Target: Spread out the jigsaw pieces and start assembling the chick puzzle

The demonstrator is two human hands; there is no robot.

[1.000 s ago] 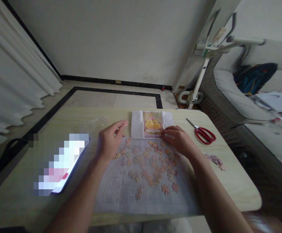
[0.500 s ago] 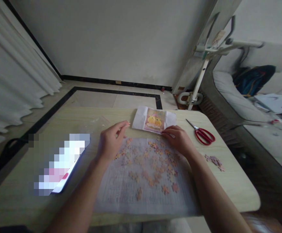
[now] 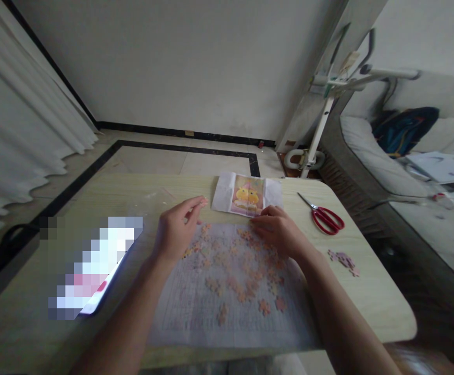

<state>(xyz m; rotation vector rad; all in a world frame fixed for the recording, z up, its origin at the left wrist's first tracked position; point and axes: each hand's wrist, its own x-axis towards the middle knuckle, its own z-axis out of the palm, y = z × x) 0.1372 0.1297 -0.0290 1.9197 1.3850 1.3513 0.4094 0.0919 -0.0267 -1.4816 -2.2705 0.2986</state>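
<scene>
My left hand [image 3: 177, 229] is raised over the left edge of a printed paper sheet [image 3: 180, 312]. Its thumb and fingertips pinch a small pinkish puzzle piece [image 3: 204, 200]. My right hand [image 3: 277, 229] reaches over the far part of the sheet, fingers stretched and slightly apart, just below a folded paper with a picture of yellow characters [image 3: 247, 195]. Nothing shows in its fingers. Many loose orange and pink puzzle pieces [image 3: 242, 286] lie scattered on the sheet, some of them hidden under my right hand.
Red-handled scissors [image 3: 327, 220] lie to the right, with a small pile of puzzle pieces [image 3: 343, 260] nearer me. A lit phone or tablet, partly pixelated [image 3: 105, 271], is on the left. Behind it lies a clear plastic bag [image 3: 152, 200]. The table [image 3: 383, 307] has a rounded corner.
My right hand has drawn slightly left and toward me, from the picture paper's lower edge to over the pieces. The left hand keeps its pinch, nearly still. The view has shifted slightly.
</scene>
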